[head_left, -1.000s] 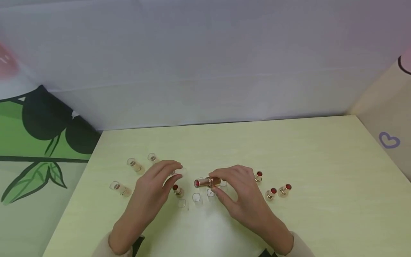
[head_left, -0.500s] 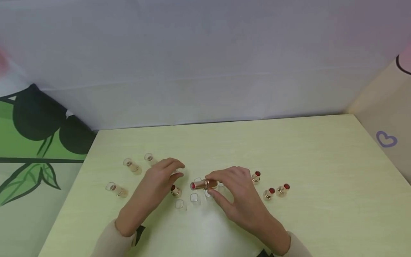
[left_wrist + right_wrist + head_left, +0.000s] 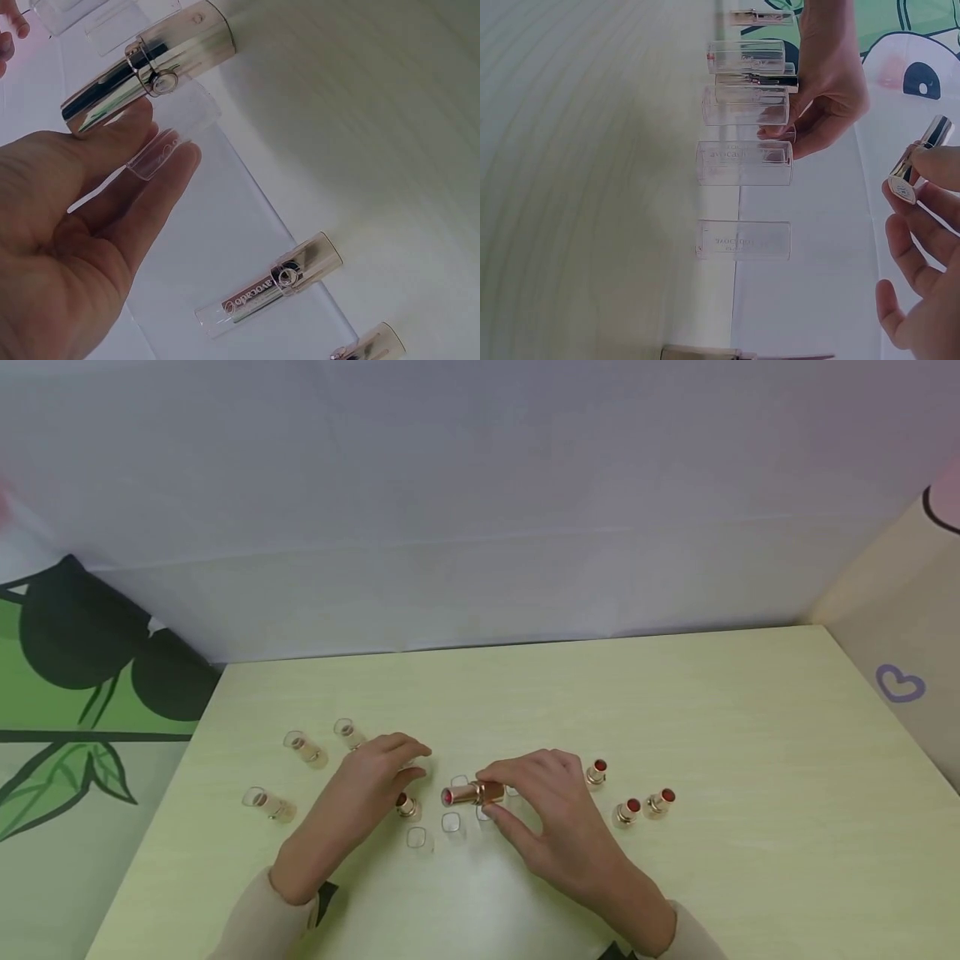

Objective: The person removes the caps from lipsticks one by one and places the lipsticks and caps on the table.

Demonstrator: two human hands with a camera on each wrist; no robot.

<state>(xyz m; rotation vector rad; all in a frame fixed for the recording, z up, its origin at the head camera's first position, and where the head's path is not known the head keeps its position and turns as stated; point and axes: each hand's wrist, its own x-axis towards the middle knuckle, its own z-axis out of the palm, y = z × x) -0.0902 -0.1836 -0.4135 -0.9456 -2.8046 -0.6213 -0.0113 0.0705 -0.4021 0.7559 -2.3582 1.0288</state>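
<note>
My left hand (image 3: 363,797) pinches a clear lipstick cap (image 3: 154,154) between thumb and fingers, best seen in the left wrist view. An uncapped gold lipstick (image 3: 407,807) stands just beside that hand. My right hand (image 3: 558,810) holds another gold lipstick (image 3: 461,795) between thumb and fingertips, tilted nearly level, its red end facing left. Several clear caps stand between and below the hands, among them one cap (image 3: 451,823) and a nearer cap (image 3: 417,838). Fingers partly hide others in the head view.
Three uncapped lipsticks (image 3: 628,812) stand right of my right hand. To the left, three lipsticks (image 3: 273,804) stand under clear caps. The pale table (image 3: 720,710) meets a white backdrop (image 3: 480,585) at its far edge.
The head view has shifted slightly. My left hand has moved a little to the right relative to the table. The right hand keeps its hold on the lipstick, almost still.
</note>
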